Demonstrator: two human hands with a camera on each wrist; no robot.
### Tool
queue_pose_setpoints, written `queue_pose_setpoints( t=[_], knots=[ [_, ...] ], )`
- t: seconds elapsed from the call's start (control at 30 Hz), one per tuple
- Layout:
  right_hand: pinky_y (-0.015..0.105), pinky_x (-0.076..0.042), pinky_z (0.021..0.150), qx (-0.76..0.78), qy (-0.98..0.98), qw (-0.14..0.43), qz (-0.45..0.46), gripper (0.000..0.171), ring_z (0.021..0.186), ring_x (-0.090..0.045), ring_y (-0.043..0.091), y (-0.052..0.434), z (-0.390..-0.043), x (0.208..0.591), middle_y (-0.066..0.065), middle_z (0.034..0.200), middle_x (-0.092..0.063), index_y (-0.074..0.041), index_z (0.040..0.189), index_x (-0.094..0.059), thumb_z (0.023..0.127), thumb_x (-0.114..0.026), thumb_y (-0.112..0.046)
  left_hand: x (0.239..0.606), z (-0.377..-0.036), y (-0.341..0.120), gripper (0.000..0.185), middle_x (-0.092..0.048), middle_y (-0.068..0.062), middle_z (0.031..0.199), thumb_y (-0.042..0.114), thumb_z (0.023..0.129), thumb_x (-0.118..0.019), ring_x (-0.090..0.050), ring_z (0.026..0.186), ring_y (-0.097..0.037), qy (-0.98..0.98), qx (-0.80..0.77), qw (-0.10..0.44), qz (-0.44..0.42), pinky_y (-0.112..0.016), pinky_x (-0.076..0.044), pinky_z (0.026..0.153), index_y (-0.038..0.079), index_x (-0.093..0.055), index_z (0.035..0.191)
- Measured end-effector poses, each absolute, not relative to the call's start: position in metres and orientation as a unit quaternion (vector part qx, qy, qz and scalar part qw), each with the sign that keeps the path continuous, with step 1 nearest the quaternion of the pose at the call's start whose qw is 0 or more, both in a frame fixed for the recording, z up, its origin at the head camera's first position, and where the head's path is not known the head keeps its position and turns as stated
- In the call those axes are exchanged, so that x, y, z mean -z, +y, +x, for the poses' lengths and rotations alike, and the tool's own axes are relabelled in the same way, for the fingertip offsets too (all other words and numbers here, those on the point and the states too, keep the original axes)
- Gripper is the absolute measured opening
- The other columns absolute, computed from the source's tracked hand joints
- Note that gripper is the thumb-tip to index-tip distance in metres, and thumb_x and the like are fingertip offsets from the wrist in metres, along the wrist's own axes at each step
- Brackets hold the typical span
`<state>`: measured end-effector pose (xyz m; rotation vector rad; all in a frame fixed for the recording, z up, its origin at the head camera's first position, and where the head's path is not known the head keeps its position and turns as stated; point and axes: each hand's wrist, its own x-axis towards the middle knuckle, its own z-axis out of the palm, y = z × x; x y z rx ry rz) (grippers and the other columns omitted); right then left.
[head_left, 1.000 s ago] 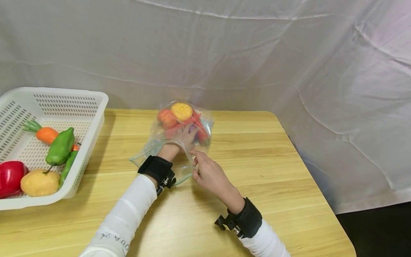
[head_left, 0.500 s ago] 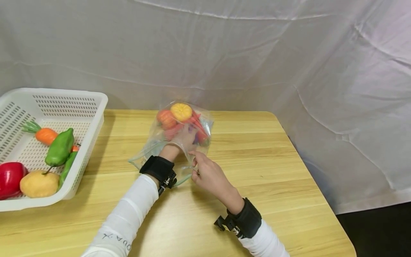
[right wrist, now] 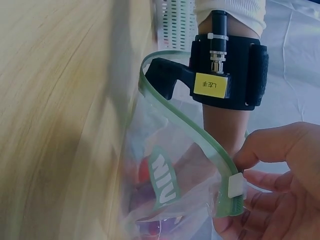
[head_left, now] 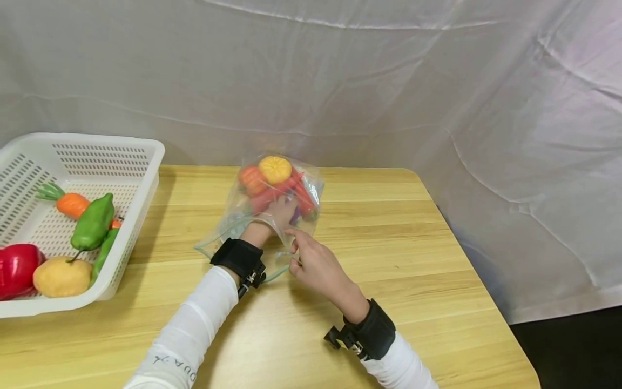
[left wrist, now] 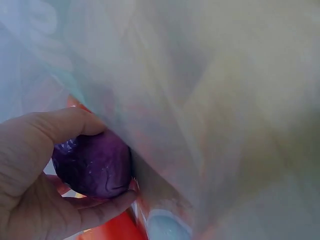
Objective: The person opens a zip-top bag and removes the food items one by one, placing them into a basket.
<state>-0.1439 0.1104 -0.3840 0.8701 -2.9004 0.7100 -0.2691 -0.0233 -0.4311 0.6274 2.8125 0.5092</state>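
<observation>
A clear zip bag (head_left: 233, 216) with a green-edged mouth lies on the table, its opening toward me. My left hand (head_left: 279, 213) reaches inside it, seen through the plastic. In the left wrist view its thumb and fingers curl round a glossy, rounded purple vegetable (left wrist: 95, 162). Farther in the bag are a yellow pumpkin (head_left: 275, 169), an orange-red pumpkin (head_left: 252, 181) and long red peppers (head_left: 303, 197). My right hand (head_left: 318, 265) pinches the right side of the bag's mouth, beside the white zip slider (right wrist: 235, 185). Part of my left hand is blurred by the plastic.
A white perforated basket (head_left: 150, 178) stands at the left. It holds a carrot (head_left: 72, 205), a green pepper (head_left: 92, 222), a potato (head_left: 62, 276) and a red vegetable (head_left: 18, 270). A grey cloth (head_left: 301, 81) hangs behind the wooden table (head_left: 389, 237).
My left hand has shifted slightly inside the bag, back toward the mouth, and more of the red peppers shows. My right hand keeps its place at the bag's edge.
</observation>
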Motion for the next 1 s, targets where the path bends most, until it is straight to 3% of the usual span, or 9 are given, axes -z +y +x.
queue_pose_setpoints(
  t=[0.27,0.5,0.7,0.87,1.0],
  knots=[
    [0.016,-0.039,0.052,-0.24,-0.934,-0.007,0.266,0.06,0.061,-0.051,0.004,0.111,-0.144,0.383,0.003,0.094,-0.06,-0.001,0.134,-0.042,0.077,-0.06,0.001,0.416,-0.257,-0.026,0.044,-0.044,-0.026,0.127,0.012,0.077,-0.067,-0.047,0.115,-0.044,0.958,-0.162,0.124,0.2,-0.052,-0.042,0.097,0.005,-0.049,0.117],
    [0.016,-0.039,0.051,-0.249,-0.929,0.01,0.273,0.055,0.06,-0.051,0.004,0.113,-0.143,0.383,0.003,0.09,-0.059,0.002,0.13,-0.045,0.076,-0.059,0.0,0.415,-0.248,-0.033,0.032,-0.04,-0.023,0.131,0.022,0.084,-0.061,-0.045,0.117,-0.042,0.958,-0.164,0.151,0.179,-0.051,-0.041,0.097,0.009,-0.051,0.112],
    [0.017,-0.037,0.05,-0.253,-0.929,0.008,0.27,0.055,0.06,-0.049,0.005,0.113,-0.143,0.382,0.003,0.09,-0.059,0.0,0.131,-0.045,0.078,-0.059,0.0,0.411,-0.236,-0.039,0.015,-0.049,-0.021,0.118,0.019,0.09,-0.05,-0.053,0.103,-0.034,0.961,-0.154,0.141,0.184,-0.044,-0.047,0.085,0.01,-0.053,0.101],
    [0.016,-0.033,0.05,-0.246,-0.933,0.006,0.264,0.056,0.058,-0.045,0.004,0.113,-0.143,0.383,0.002,0.091,-0.059,-0.003,0.133,-0.045,0.079,-0.059,0.0,0.409,-0.228,-0.042,0.015,-0.053,-0.019,0.11,0.016,0.094,-0.042,-0.054,0.1,-0.031,0.959,-0.151,0.123,0.207,-0.043,-0.048,0.085,0.009,-0.053,0.1],
    [0.016,-0.028,0.048,-0.244,-0.933,0.013,0.263,0.054,0.054,-0.037,0.005,0.114,-0.143,0.383,0.003,0.09,-0.059,-0.002,0.131,-0.046,0.079,-0.059,0.0,0.406,-0.221,-0.047,0.014,-0.053,-0.02,0.11,0.016,0.092,-0.051,-0.055,0.101,-0.032,0.958,-0.135,0.121,0.222,-0.044,-0.049,0.083,0.008,-0.051,0.103]
  ],
)
